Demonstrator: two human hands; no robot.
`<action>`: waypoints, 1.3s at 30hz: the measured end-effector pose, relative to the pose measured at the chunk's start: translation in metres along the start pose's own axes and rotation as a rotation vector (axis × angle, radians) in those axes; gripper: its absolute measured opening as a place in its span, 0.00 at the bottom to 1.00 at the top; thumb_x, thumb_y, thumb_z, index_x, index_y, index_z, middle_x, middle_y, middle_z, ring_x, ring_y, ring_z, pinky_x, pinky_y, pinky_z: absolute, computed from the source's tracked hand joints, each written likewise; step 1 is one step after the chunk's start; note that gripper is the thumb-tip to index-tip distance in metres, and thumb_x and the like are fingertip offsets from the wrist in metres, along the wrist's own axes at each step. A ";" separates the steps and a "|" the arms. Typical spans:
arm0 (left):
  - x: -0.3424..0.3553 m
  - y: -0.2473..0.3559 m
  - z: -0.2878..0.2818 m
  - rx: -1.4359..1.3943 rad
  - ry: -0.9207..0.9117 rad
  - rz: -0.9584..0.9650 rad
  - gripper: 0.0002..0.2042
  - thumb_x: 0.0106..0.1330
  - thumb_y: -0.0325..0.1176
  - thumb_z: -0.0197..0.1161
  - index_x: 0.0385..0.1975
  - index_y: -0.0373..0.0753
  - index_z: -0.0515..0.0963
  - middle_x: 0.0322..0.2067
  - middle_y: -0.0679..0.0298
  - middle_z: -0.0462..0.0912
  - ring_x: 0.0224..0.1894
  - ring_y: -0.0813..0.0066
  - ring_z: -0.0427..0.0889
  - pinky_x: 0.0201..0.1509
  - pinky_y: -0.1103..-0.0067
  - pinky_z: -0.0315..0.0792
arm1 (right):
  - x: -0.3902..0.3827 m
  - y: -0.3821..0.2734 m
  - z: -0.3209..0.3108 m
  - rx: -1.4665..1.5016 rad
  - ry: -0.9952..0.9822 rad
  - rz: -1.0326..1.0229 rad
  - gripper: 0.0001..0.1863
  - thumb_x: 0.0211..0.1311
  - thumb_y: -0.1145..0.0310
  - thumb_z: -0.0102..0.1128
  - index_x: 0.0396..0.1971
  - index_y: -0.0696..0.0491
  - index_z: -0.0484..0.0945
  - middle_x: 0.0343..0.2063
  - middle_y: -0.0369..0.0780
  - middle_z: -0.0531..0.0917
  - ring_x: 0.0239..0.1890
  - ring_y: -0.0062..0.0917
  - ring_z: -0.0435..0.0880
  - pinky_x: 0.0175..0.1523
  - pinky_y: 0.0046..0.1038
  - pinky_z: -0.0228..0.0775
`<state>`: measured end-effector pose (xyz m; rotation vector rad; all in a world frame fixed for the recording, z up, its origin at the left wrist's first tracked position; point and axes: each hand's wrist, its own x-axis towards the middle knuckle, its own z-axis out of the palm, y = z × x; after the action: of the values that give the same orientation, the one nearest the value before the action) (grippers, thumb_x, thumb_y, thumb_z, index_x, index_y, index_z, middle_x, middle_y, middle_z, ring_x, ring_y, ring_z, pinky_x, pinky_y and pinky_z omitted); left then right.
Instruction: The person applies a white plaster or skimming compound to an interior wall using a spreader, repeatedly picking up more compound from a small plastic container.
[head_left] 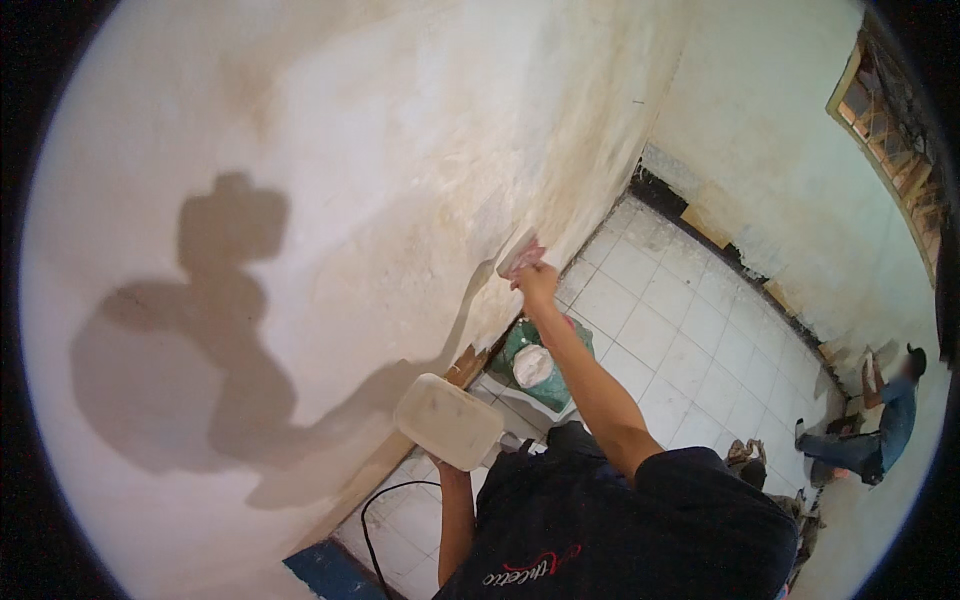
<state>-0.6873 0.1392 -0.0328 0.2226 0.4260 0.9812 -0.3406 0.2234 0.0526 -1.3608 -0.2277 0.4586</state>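
My right hand [538, 283] is stretched forward and closed round a putty knife [517, 254] with a wide pale blade and a reddish handle. The blade is at the stained, whitish wall [400, 230], apparently touching it. Lower down, my left hand [447, 464] holds up a cream rectangular plastic tray [449, 418] with rounded corners. Its fingers are mostly hidden under the tray. Between my arms, a round tub of white paste [533, 367] sits on a green cover over a pale stool [553, 408].
A black cable [366, 520] loops across the tiled floor [660, 320] by my left forearm. At the far right, another person [893, 415] works at the opposite wall. Crumpled cloth [746, 461] lies behind my right shoulder. A barred window [885, 130] is at upper right.
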 end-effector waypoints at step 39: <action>-0.005 0.012 -0.004 -0.010 0.009 -0.029 0.27 0.69 0.55 0.50 0.62 0.46 0.65 0.57 0.60 0.73 0.58 0.59 0.73 0.63 0.59 0.68 | -0.010 -0.285 0.024 0.409 -0.408 -0.042 0.08 0.63 0.78 0.47 0.35 0.69 0.73 0.35 0.50 0.79 0.34 0.36 0.82 0.38 0.36 0.81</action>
<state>-0.7008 0.1421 -0.0309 0.2022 0.4310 0.9558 -0.3072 0.2012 0.3356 -0.8528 -0.4692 0.7043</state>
